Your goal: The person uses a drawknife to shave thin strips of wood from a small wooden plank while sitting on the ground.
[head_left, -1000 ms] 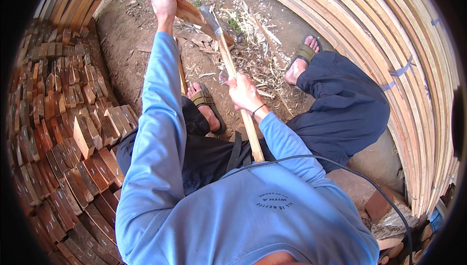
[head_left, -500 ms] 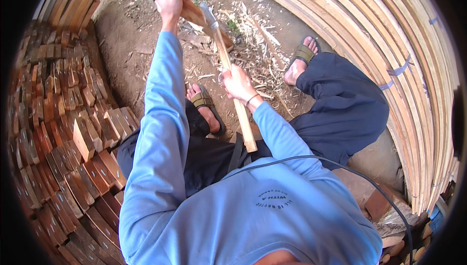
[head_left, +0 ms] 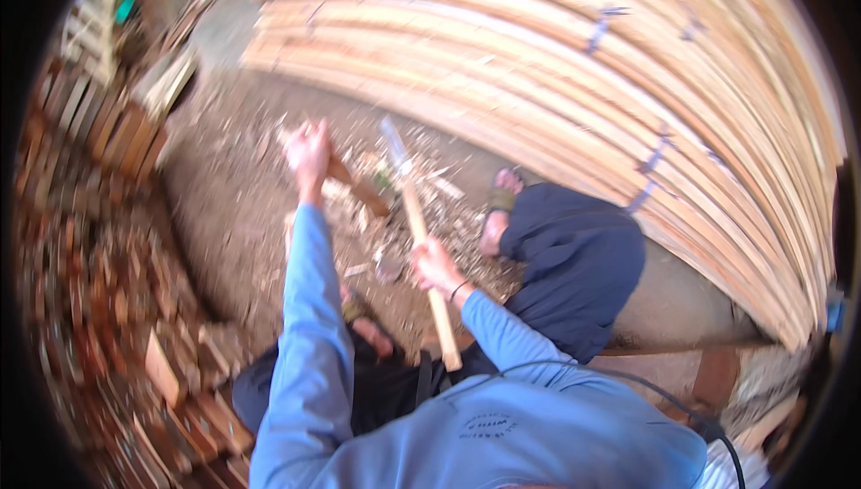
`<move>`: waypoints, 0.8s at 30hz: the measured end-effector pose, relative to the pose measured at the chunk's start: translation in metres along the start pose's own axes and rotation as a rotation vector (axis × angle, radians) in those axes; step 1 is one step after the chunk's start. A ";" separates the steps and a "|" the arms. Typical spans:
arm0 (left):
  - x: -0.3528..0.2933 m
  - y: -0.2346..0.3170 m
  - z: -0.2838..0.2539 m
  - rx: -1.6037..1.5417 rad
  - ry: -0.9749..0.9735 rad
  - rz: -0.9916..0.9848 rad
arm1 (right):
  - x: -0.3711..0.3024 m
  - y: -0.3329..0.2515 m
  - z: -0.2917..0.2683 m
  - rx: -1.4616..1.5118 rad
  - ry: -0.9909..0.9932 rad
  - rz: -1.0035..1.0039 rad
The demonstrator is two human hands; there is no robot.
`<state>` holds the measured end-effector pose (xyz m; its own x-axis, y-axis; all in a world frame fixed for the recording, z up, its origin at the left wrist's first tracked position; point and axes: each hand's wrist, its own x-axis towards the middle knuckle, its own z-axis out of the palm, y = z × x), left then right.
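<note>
My left hand (head_left: 308,155) is closed around the upper end of a brown piece of wood (head_left: 366,195), which slants down to the right toward the ground. My right hand (head_left: 434,266) grips a tool with a long pale wooden handle (head_left: 416,220) and a grey metal blade (head_left: 393,141). The handle's butt reaches back toward my lap. Blade and wood stand apart, with a gap between them. The blade is smeared by motion, and its exact kind is unclear. Pale wood chips (head_left: 444,186) lie scattered on the ground beneath.
Long bent planks (head_left: 502,85), bundled with bluish ties, stretch across the far side and right. Stacked short wood blocks (head_left: 108,309) fill the left. My sandalled right foot (head_left: 498,220) rests beside the chips. A black cable (head_left: 646,383) crosses my right side.
The tool's blade has come away from the piece of wood, which it overlapped before. My view has shifted, bringing more of the long planks into sight. Both hands keep their grip.
</note>
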<state>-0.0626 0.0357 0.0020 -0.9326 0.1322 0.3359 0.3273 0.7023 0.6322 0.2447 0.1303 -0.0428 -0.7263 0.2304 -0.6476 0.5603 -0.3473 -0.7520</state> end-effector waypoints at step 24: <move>-0.039 0.045 0.029 -0.308 -0.114 0.157 | -0.032 0.029 0.000 -0.249 -0.034 -0.116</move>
<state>-0.0157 0.0828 -0.0031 -0.8725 0.3113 0.3766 0.4823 0.4257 0.7656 0.2839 0.1131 -0.0437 -0.8020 0.2239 -0.5538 0.5500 -0.0850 -0.8308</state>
